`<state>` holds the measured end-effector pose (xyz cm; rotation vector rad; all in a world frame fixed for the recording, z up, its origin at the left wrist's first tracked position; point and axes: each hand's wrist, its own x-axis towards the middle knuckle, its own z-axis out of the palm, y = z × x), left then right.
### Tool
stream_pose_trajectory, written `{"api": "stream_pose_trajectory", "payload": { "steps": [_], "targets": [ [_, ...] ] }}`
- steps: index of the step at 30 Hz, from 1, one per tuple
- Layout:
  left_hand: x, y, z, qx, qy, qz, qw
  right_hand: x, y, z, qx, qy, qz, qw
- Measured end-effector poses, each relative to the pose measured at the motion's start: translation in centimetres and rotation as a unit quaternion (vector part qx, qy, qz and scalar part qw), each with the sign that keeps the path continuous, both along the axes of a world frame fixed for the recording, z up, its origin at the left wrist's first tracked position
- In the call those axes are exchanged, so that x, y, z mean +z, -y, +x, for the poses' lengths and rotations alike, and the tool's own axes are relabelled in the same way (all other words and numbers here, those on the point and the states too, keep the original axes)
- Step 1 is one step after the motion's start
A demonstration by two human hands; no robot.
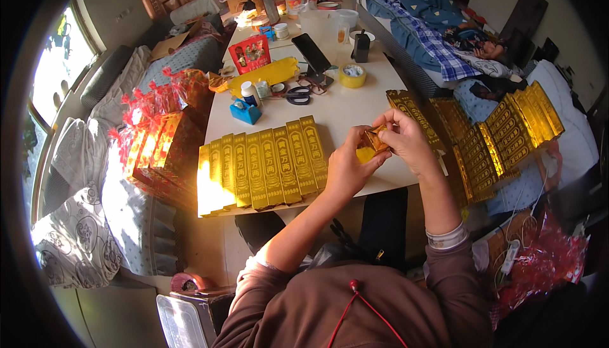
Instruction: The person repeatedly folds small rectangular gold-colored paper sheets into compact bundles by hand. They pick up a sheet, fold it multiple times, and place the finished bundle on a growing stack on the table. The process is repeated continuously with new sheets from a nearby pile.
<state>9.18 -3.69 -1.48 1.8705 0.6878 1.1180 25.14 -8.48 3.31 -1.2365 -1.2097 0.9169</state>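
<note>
Both hands meet above the table's near right edge. A small gold foil paper piece [376,142] is between them, with a folded, open-looking end facing up. My left hand [349,165] grips it from the left and below. My right hand [402,136] pinches its upper edge with thumb and fingertips. Left of the hands, several flat gold paper strips [271,167] bearing printed writing lie overlapped in a row. Another gold printed strip [414,112] lies just beyond my right hand, partly hidden by it.
Beyond the hands stand black-handled scissors [299,95], a blue tape dispenser [245,111], a yellow tape roll [352,76] and a propped phone [311,53]. Stacked gold pieces [504,139] sit right; red-gold wrapped boxes [164,134] left. A person [485,51] lies on the right sofa.
</note>
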Motion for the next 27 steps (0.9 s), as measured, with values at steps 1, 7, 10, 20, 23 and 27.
{"api": "stream_pose_trajectory", "payload": {
  "steps": [1,7,10,20,23,27],
  "targets": [
    [-0.1,-0.1,0.0,0.001,-0.003,0.005,1.000,-0.1,-0.1,0.1,0.006,-0.002,-0.002,1.000],
    [-0.3,-0.7,-0.6,0.029,-0.050,-0.034,0.998,-2.4,0.2,-0.1,0.016,0.050,0.070,0.996],
    [-2.0,-0.9,0.1,0.073,-0.096,-0.001,0.993,-4.8,1.4,-0.9,-0.013,0.201,0.114,0.973],
    [-2.8,-3.7,0.5,0.138,-0.149,0.003,0.979,-18.4,-1.9,-1.6,-0.061,0.145,0.061,0.986],
    [-6.2,-4.1,-0.3,0.162,-0.157,0.154,0.962,-21.2,-4.6,-1.3,-0.115,0.164,0.044,0.979],
    [-8.4,-4.0,-1.9,0.045,-0.251,0.177,0.950,-22.0,-5.0,-1.9,-0.161,0.313,0.030,0.936]
  ]
}}
